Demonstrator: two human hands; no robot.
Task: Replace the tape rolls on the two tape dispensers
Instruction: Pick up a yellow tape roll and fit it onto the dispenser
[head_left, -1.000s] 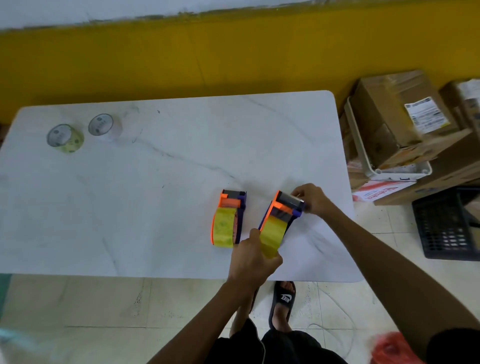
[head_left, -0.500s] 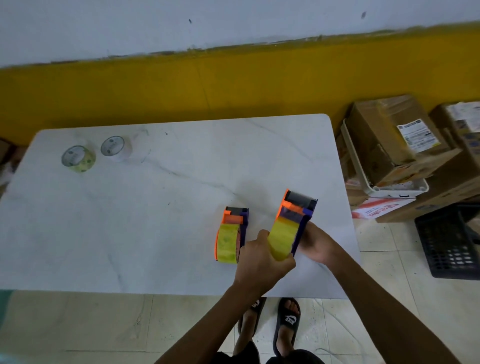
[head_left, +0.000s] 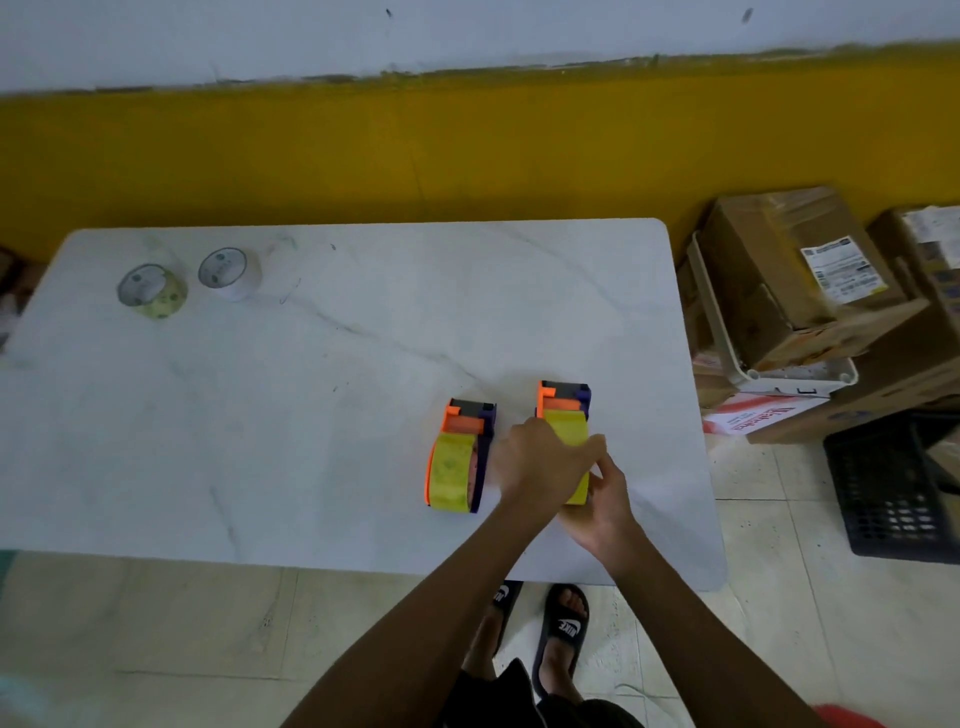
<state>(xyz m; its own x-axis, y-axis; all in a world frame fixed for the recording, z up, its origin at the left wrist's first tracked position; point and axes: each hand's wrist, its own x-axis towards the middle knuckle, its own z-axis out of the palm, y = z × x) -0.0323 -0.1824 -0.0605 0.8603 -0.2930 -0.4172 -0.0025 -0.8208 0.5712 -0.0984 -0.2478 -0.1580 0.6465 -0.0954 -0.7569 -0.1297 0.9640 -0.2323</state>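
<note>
Right tape dispenser (head_left: 563, 415): rigid, light plastic; we grip its roll end with left hand (head_left: 540, 462) and right hand (head_left: 602, 506).

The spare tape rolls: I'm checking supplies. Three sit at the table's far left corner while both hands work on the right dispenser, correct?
Not three. The head view shows two spare tape rolls at the table's far left; both hands do work on the right dispenser.

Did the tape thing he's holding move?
Yes. The right dispenser was tilted up off the table before; now it sits lower and straight, parallel to the left dispenser, with both hands on it.
</note>
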